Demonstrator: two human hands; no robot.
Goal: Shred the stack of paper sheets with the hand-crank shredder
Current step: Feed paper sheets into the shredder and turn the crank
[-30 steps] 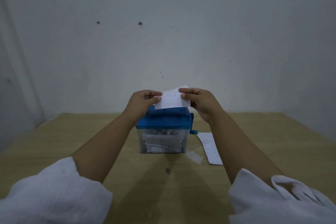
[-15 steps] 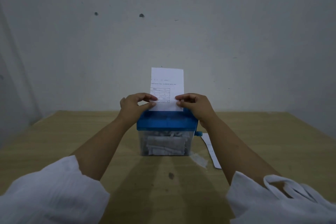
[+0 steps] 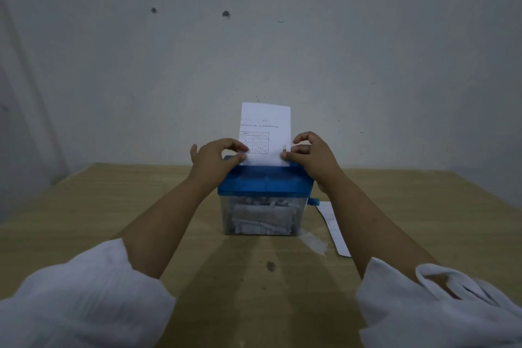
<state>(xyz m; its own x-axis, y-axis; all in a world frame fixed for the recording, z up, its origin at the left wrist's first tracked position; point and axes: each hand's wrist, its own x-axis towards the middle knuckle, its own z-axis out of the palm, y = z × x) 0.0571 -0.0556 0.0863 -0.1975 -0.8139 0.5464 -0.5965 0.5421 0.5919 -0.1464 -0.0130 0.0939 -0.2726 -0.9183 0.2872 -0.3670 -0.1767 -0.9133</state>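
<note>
Right now, in the head view, the step in hand looks like seating one sheet [image 3: 265, 127] in the feed slot of the shredder [image 3: 265, 182]. The left hand [image 3: 214, 158] pinches the sheet's lower left edge between thumb and curled fingers [image 3: 238, 146]. The right hand [image 3: 310, 155] pinches the lower right edge in the same way, with its upper fingers lifted clear of the paper. Neither hand is on the crank [image 3: 313, 202], which sticks out of the shredder's right end, just under the right wrist.

To do this well, I judge the bottom edge should go in square to the slot, both corners at the same depth, so the cutters bite evenly. Once it catches, the right hand can drop to the crank while the left steadies the paper or the lid. A skewed feed would likely crease and jam. The clear bin [image 3: 262, 217] under the blue lid already holds many strips, so packing could slow the feed.

The sheet stands upright above the lid, its long axis vertical and its short lower edge down at the slot. Its printed face, with a small table, is toward the camera. The shredder sits mid-counter [image 3: 113, 206], its long axis running left to right. More paper [image 3: 334, 229], apparently the rest of the stack, lies flat just right of it, partly hidden by the right forearm.
</note>
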